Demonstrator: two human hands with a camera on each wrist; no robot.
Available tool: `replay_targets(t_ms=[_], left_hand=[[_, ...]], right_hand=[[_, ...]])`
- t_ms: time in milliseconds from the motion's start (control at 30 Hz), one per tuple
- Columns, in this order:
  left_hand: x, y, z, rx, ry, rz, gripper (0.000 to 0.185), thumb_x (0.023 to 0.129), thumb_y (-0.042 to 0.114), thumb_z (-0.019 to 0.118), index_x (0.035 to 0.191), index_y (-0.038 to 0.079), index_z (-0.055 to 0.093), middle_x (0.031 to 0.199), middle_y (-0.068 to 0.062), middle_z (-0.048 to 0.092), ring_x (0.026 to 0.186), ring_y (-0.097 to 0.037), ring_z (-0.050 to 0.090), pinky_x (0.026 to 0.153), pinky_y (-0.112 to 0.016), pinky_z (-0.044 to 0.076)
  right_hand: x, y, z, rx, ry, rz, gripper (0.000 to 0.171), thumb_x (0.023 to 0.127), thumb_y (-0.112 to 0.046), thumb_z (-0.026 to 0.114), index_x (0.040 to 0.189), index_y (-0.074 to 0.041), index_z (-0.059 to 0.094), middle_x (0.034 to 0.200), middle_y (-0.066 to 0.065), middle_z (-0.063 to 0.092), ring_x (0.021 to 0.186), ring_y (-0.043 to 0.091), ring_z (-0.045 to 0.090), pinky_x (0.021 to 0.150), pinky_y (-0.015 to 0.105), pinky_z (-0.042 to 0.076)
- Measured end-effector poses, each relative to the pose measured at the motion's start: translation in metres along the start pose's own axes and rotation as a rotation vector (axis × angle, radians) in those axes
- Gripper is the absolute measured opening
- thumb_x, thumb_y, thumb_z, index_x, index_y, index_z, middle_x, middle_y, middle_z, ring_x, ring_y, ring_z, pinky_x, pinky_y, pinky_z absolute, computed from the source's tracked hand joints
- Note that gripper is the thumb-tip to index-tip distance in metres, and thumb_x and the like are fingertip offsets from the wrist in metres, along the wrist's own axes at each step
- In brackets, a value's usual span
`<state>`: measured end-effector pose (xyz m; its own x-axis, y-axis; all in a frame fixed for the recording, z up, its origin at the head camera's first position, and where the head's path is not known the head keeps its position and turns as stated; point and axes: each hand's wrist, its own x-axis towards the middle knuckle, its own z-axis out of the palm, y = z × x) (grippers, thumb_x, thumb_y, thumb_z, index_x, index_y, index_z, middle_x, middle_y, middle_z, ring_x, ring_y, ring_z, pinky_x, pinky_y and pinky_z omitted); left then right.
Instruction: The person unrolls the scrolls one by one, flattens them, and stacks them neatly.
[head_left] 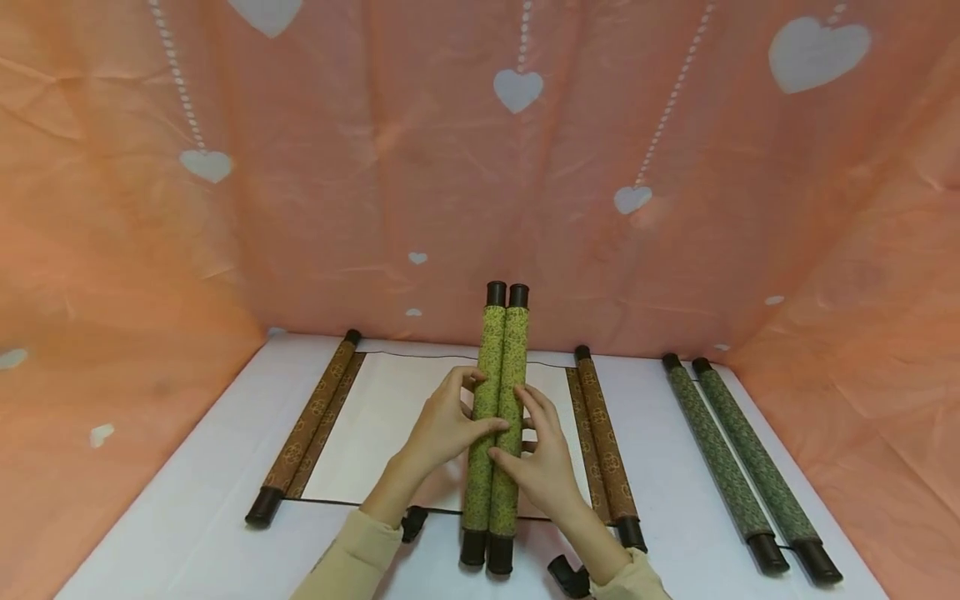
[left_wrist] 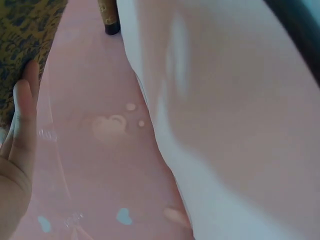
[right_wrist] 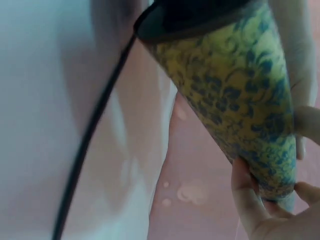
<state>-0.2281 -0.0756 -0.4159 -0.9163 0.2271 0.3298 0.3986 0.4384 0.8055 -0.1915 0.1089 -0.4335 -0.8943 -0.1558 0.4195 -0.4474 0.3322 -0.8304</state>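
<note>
Both hands hold a yellow-green scroll [head_left: 501, 417] with dark flower patterning and black end knobs, its two rolls side by side and upright in the head view. My left hand [head_left: 448, 421] grips the left roll, thumb across its front. My right hand [head_left: 547, 454] grips the right roll between thumb and fingers. Behind it lies an unrolled scroll [head_left: 375, 425] with blank white paper and brown patterned rollers. In the right wrist view the yellow-green roll [right_wrist: 230, 95] looms close, fingers [right_wrist: 245, 195] around its far part. The left wrist view shows the left hand [left_wrist: 20, 145] beside the patterned roll [left_wrist: 25, 40].
A dark green scroll [head_left: 720, 450], its two rolls slightly apart, lies at the right of the white table [head_left: 180, 508]. Pink-orange cloth [head_left: 450, 183] with white hearts rises behind and at both sides. Dark wrist straps [head_left: 567, 575] sit near the sleeves.
</note>
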Motion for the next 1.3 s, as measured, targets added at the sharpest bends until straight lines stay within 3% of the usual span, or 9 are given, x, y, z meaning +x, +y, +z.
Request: replay_targets(t_ms=[267, 500, 733, 800, 933, 1000, 1133, 1233, 1300], left_hand=[[-0.001, -0.007, -0.001, -0.055, -0.021, -0.019, 0.059, 0.092, 0.014, 0.081, 0.140, 0.009, 0.047, 0.128, -0.015, 0.056, 0.076, -0.014, 0.065, 0.060, -0.031, 0.056], [-0.003, -0.009, -0.005, -0.099, -0.016, -0.035, 0.058, 0.095, 0.008, 0.070, 0.146, 0.009, 0.040, 0.133, -0.019, 0.053, 0.080, -0.017, 0.065, 0.060, -0.033, 0.057], [-0.002, -0.013, -0.009, -0.033, -0.024, 0.013, 0.064, 0.095, 0.006, 0.061, 0.156, 0.023, 0.045, 0.139, -0.014, 0.053, 0.083, -0.019, 0.058, 0.069, -0.034, 0.052], [-0.001, -0.014, -0.010, -0.014, -0.035, 0.016, 0.064, 0.096, 0.006, 0.058, 0.155, 0.027, 0.049, 0.140, -0.010, 0.053, 0.084, -0.020, 0.053, 0.070, -0.034, 0.049], [0.000, -0.014, -0.012, -0.008, -0.038, 0.025, 0.062, 0.096, 0.005, 0.055, 0.153, 0.028, 0.053, 0.136, -0.009, 0.055, 0.084, -0.021, 0.051, 0.069, -0.035, 0.046], [0.000, -0.014, -0.012, 0.001, -0.027, 0.041, 0.058, 0.098, 0.006, 0.058, 0.152, 0.027, 0.055, 0.135, -0.009, 0.056, 0.087, -0.022, 0.052, 0.072, -0.037, 0.048], [0.001, -0.014, -0.011, 0.031, -0.008, 0.074, 0.057, 0.096, 0.016, 0.075, 0.150, 0.025, 0.056, 0.137, -0.009, 0.057, 0.109, -0.024, 0.059, 0.087, -0.046, 0.052], [0.001, -0.014, -0.011, 0.044, -0.004, 0.083, 0.065, 0.090, 0.021, 0.084, 0.149, 0.023, 0.056, 0.143, -0.007, 0.057, 0.123, -0.026, 0.058, 0.093, -0.050, 0.051], [0.000, -0.014, -0.012, 0.044, -0.002, 0.087, 0.067, 0.089, 0.018, 0.085, 0.149, 0.022, 0.056, 0.147, -0.007, 0.056, 0.125, -0.027, 0.058, 0.089, -0.048, 0.052]], right_hand=[[-0.001, 0.003, 0.002, 0.051, -0.018, 0.033, 0.084, 0.084, 0.006, 0.081, 0.158, -0.008, 0.042, 0.161, 0.022, 0.032, 0.118, 0.041, 0.055, 0.085, 0.042, 0.060], [0.003, 0.004, -0.007, 0.064, -0.067, 0.069, 0.082, 0.085, 0.010, 0.072, 0.158, -0.018, 0.046, 0.164, 0.021, 0.027, 0.118, 0.043, 0.054, 0.081, 0.043, 0.058], [0.006, 0.008, -0.018, 0.107, -0.087, 0.134, 0.084, 0.083, 0.014, 0.060, 0.159, -0.018, 0.045, 0.163, 0.024, 0.027, 0.140, 0.049, 0.037, 0.080, 0.043, 0.052], [0.007, 0.009, -0.021, 0.131, -0.090, 0.152, 0.086, 0.082, 0.015, 0.057, 0.160, -0.018, 0.043, 0.162, 0.023, 0.028, 0.144, 0.048, 0.034, 0.083, 0.048, 0.051], [0.009, 0.010, -0.025, 0.153, -0.083, 0.169, 0.085, 0.084, 0.014, 0.058, 0.160, -0.019, 0.042, 0.163, 0.018, 0.031, 0.150, 0.044, 0.028, 0.101, 0.067, 0.043], [0.010, 0.011, -0.025, 0.150, -0.074, 0.167, 0.081, 0.087, 0.010, 0.064, 0.160, -0.019, 0.044, 0.162, 0.016, 0.033, 0.152, 0.041, 0.028, 0.113, 0.072, 0.029], [0.011, 0.014, -0.024, 0.124, -0.051, 0.155, 0.080, 0.087, 0.001, 0.079, 0.157, -0.021, 0.047, 0.159, 0.014, 0.037, 0.147, 0.040, 0.035, 0.114, 0.073, 0.027], [0.010, 0.014, -0.025, 0.078, -0.021, 0.145, 0.080, 0.085, 0.001, 0.081, 0.155, -0.022, 0.049, 0.159, 0.011, 0.042, 0.142, 0.038, 0.042, 0.109, 0.066, 0.037], [0.011, 0.015, -0.027, 0.063, -0.011, 0.139, 0.080, 0.084, 0.002, 0.081, 0.155, -0.022, 0.050, 0.159, 0.008, 0.044, 0.138, 0.037, 0.046, 0.104, 0.059, 0.044]])
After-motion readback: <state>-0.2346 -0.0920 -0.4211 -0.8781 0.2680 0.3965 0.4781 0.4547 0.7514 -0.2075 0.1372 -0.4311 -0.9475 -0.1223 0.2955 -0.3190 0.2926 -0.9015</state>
